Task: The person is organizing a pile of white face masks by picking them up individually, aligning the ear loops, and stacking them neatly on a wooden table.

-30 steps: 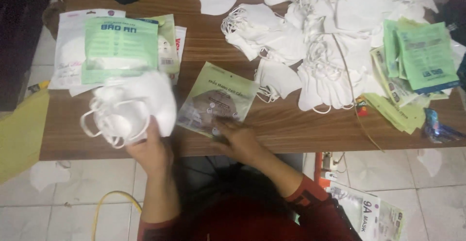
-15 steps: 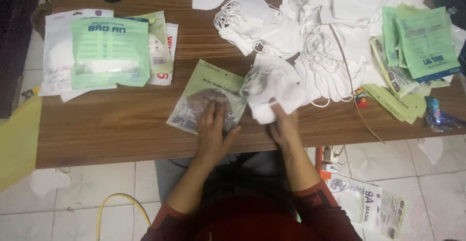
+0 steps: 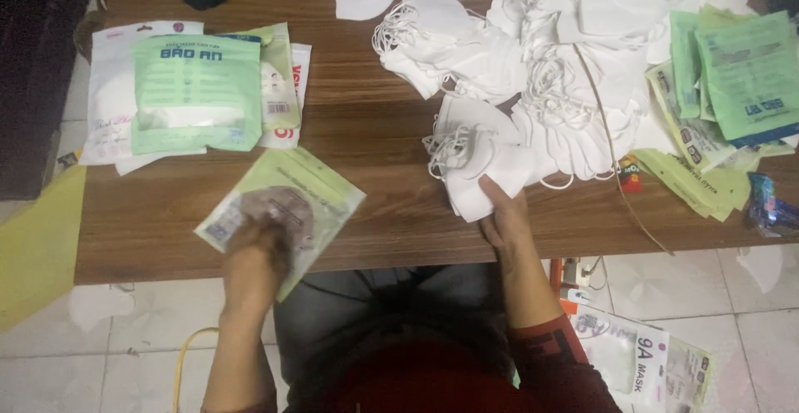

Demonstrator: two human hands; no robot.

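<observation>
Shifted rightward since earlier: right hand (image 3: pixel 506 217), now pinching soft white folded masks (image 3: pixel 483 176) near tabletop's front edge. Left hand (image 3: pixel 254 255) flat, open, pressing pale-green plastic pouch (image 3: pixel 287 205). Light, limp, probably slippery; best gripped at edges.

**Counts on the wooden table**

Two hands: the left hand (image 3: pixel 254 259) at the near edge, the right hand (image 3: pixel 503 217) likewise. One clear packet (image 3: pixel 283 209) under the left. One white mask (image 3: pixel 483 176) at the right. Loose masks (image 3: pixel 541 72) toward the far right corner: too many to count.
</observation>
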